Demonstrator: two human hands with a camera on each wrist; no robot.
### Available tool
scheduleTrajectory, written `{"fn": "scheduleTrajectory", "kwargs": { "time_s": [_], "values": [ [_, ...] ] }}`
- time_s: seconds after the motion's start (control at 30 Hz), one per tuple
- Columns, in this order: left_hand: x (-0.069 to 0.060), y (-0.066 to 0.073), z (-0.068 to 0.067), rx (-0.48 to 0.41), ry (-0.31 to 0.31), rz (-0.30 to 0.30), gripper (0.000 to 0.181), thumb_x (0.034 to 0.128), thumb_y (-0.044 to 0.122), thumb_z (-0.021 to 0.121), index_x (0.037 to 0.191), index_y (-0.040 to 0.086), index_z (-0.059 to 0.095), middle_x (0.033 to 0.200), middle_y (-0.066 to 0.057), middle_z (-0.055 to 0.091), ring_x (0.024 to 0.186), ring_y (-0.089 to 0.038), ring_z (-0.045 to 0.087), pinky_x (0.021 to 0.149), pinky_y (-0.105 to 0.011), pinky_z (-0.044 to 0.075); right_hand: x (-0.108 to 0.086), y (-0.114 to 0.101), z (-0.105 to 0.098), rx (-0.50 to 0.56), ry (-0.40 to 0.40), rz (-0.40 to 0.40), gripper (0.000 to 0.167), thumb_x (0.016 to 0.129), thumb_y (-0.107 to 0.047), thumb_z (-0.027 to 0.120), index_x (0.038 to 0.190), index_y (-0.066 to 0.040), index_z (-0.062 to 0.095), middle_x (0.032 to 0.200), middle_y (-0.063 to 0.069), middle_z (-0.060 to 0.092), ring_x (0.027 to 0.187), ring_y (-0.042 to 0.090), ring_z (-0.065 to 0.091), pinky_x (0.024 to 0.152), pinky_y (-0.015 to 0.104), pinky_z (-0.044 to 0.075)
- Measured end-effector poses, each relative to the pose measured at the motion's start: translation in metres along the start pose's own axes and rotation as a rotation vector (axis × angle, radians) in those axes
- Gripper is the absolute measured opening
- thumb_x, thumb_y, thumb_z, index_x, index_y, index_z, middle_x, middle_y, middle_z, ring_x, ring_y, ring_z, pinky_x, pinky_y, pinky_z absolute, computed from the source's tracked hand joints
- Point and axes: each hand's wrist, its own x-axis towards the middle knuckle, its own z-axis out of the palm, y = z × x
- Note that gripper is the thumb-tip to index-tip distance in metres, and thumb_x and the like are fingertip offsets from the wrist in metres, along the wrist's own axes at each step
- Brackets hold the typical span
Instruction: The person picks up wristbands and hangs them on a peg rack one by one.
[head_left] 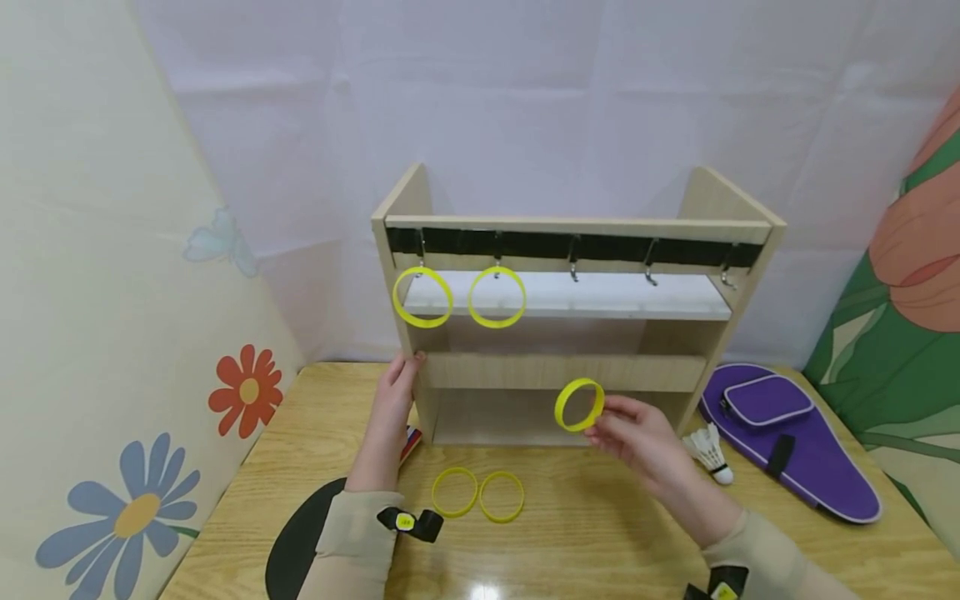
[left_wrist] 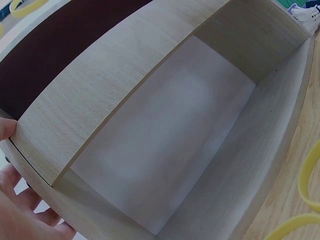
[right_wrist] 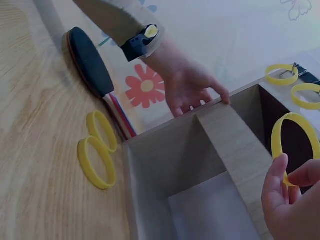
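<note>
Sleeves [head_left: 352,546], hands [head_left: 637,437] holding compartmented shelf [head_left: 562,371] and yellow ring [head_left: 560,410], closed purple case [head_left: 813,454]

No text, brand or number can be read. In front of the wooden shelf unit [head_left: 562,372], toward its left end, the left-wrist strap [head_left: 430,526] bears a small yellow label [head_left: 405,522] with marks too tiny to decipher. Toward the shelf unit's right end, the right-wrist strap [head_left: 730,575] bears another yellow label [head_left: 724,592], equally illegible.
</note>
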Motion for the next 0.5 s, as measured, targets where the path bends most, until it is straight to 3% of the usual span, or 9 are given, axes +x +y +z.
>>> {"fn": "scheduleTrajectory", "kwargs": {
  "time_s": [0.27, 0.37, 0.5],
  "values": [
    [0.0, -0.001, 0.0, 0.005, 0.004, 0.005, 0.051, 0.1035, 0.036, 0.044, 0.151, 0.02, 0.04, 0.155, -0.012, 0.038, 0.146, -0.031, 0.03, 0.121, -0.055, 0.019, -0.004, -0.021, 0.006, 0.02, 0.014, -0.007, 0.044, 0.097, 0.004, 0.051, 0.137, 0.015, 0.036, 0.091, -0.003, 0.068, 0.083, 0.008, 0.069, 0.079, 0.021, 0.058],
    [0.0, -0.002, 0.0, -0.001, 0.004, 0.01, 0.05, 0.1033, 0.036, 0.044, 0.151, 0.02, 0.041, 0.153, -0.011, 0.039, 0.144, -0.029, 0.031, 0.121, -0.056, 0.019, -0.005, -0.032, 0.009, 0.039, 0.026, -0.019, 0.042, 0.097, 0.004, 0.051, 0.136, 0.012, 0.039, 0.092, -0.003, 0.068, 0.083, 0.008, 0.069, 0.08, 0.021, 0.057],
    [0.0, -0.002, 0.0, -0.011, 0.007, 0.011, 0.049, 0.1031, 0.035, 0.044, 0.149, 0.019, 0.043, 0.152, -0.011, 0.04, 0.142, -0.028, 0.031, 0.121, -0.055, 0.019, -0.007, -0.045, 0.014, 0.066, 0.032, -0.045, 0.026, 0.096, 0.004, 0.053, 0.122, 0.0, 0.054, 0.091, -0.003, 0.069, 0.083, 0.009, 0.069, 0.079, 0.021, 0.057]
  ]
}}
